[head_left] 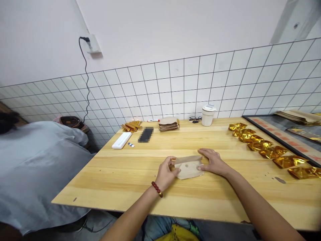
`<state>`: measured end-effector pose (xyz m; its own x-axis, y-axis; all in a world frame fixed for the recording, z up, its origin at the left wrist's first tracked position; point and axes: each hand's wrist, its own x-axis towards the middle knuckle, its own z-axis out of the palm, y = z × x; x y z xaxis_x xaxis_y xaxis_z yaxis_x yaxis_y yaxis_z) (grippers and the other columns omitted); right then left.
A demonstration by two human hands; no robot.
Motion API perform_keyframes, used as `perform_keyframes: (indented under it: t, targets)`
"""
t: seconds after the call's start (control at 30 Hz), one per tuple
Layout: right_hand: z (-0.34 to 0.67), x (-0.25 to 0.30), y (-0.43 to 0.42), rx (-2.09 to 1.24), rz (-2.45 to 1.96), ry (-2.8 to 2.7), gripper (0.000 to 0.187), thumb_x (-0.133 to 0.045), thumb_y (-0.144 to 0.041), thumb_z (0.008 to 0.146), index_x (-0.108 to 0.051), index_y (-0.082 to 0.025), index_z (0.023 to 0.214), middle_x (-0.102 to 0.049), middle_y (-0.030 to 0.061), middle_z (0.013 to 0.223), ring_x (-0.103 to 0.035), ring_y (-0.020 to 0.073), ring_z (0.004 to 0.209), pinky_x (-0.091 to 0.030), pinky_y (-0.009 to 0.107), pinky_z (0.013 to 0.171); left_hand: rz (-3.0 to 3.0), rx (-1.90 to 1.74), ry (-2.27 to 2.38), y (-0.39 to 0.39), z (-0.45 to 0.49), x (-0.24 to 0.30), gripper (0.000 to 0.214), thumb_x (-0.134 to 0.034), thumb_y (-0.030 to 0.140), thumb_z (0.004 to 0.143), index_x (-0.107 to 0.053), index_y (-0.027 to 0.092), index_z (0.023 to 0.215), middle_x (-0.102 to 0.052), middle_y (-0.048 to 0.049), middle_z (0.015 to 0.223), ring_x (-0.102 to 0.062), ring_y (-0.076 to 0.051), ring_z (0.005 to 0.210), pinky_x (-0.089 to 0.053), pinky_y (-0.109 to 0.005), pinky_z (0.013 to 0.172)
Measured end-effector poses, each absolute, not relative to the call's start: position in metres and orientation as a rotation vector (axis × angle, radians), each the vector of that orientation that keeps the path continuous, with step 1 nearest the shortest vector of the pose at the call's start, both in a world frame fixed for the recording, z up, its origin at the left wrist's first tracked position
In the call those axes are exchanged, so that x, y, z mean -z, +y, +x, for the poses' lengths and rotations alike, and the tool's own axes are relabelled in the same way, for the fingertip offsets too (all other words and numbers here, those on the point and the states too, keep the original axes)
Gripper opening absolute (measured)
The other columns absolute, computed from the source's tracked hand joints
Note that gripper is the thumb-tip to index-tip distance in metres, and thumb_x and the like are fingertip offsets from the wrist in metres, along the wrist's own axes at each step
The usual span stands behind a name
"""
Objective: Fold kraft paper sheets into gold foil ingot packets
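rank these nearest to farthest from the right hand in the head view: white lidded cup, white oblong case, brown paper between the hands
1. Brown paper: touching the right hand, on its left.
2. White lidded cup: beyond the hand, near the tiled wall.
3. White oblong case: far left on the table.

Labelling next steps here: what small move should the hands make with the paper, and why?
Probably fold the paper's far strip towards the person: the left hand and right hand touch its opposite sides, and that strip looks darker, as if partly creased up, though the crease isn't clear.
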<state>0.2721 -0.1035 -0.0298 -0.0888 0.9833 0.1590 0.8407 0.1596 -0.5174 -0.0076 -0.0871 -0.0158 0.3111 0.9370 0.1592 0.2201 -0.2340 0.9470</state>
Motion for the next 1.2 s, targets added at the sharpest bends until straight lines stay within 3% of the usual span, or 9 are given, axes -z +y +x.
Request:
perform_keyframes:
  t: [0.1,0.23,0.4,0.5,0.6,0.7,0.87,1.2]
  targets:
    - [0.268,0.027,-0.105,-0.523,-1.619,-1.842,0.096,-0.078,-0.06,0.062,-0.044,-0.023,0.143,-0.048,0.0162,0.144,-0.04,0.0359,0.135,-0.025,0.056,0.113,1.388,-1.072,0.902,-0.077,-0.005,0.01,0.049,-0.074,0.023,0.06,-0.054,0.021,0.106,-0.055,0.0043,0.077,-0.055,-0.01,0.064,-0.044,-0.024,0.064]
    - [0.257,0.022,-0.107,-0.913,-1.287,-1.479,0.1,-0.073,-0.063,0.068,-0.027,-0.027,0.149,-0.043,0.0155,0.148,-0.041,0.0303,0.137,-0.033,0.05,0.112,1.181,-1.15,0.84,-0.06,-0.002,-0.006,0.056,-0.08,0.03,0.055,-0.056,0.021,0.105,-0.052,0.0049,0.08,-0.051,-0.006,0.058,-0.041,-0.021,0.057]
    - [0.232,0.008,-0.107,-1.252,-1.06,-1.086,0.071,-0.075,-0.057,0.07,-0.05,-0.03,0.131,-0.057,0.0098,0.137,-0.052,0.0289,0.127,-0.048,0.044,0.1,1.079,-1.205,0.835,-0.043,0.004,-0.017,0.06,-0.083,0.032,0.051,-0.057,0.019,0.104,-0.047,0.0073,0.074,-0.049,-0.004,0.055,-0.037,-0.019,0.054]
    - [0.219,-0.001,-0.1,-1.329,-1.0,-0.91,0.051,-0.084,-0.042,0.066,-0.062,-0.026,0.109,-0.069,0.006,0.115,-0.064,0.0255,0.11,-0.053,0.036,0.089,1.033,-1.223,0.78,-0.035,0.007,-0.016,0.06,-0.086,0.026,0.05,-0.059,0.017,0.103,-0.049,0.008,0.071,-0.047,-0.003,0.054,-0.036,-0.018,0.052]
    - [0.211,-0.006,-0.087,-1.282,-1.023,-0.82,0.044,-0.09,-0.035,0.055,-0.066,-0.021,0.09,-0.074,0.0043,0.091,-0.069,0.0239,0.09,-0.055,0.033,0.079,0.893,-1.257,0.736,-0.026,0.007,-0.013,0.064,-0.088,0.019,0.048,-0.059,0.017,0.104,-0.05,0.0093,0.066,-0.048,-0.003,0.052,-0.035,-0.017,0.05]
    - [0.2,-0.006,-0.072,-1.192,-1.036,-0.736,0.042,-0.092,-0.034,0.048,-0.066,-0.02,0.078,-0.073,0.0029,0.079,-0.069,0.022,0.077,-0.055,0.031,0.07,0.656,-1.282,0.647,-0.022,0.007,-0.008,0.066,-0.091,0.018,0.048,-0.058,0.019,0.105,-0.06,0.0057,0.071,-0.058,-0.007,0.061,-0.044,-0.019,0.058]
    - [0.169,0.001,-0.058,-1.115,-0.951,-0.546,0.041,-0.092,-0.031,0.045,-0.069,-0.021,0.077,-0.074,0.0004,0.081,-0.066,0.017,0.073,-0.052,0.026,0.064,0.562,-1.102,0.421,-0.034,0.009,0.0,0.043,-0.084,0.024,0.066,-0.062,0.018,0.102,-0.072,-0.0053,0.1,-0.068,-0.016,0.089,-0.052,-0.029,0.082]
    - [0.15,0.024,-0.069,-1.157,-0.959,-0.777,0.04,-0.09,-0.037,0.056,-0.069,-0.022,0.086,-0.073,0.0015,0.084,-0.065,0.0189,0.074,-0.052,0.031,0.069,0.294,-1.119,0.51,-0.035,0.015,0.002,0.012,-0.064,0.015,0.085,-0.065,0.014,0.097,-0.074,-0.0057,0.09,-0.07,-0.016,0.083,-0.054,-0.032,0.092]
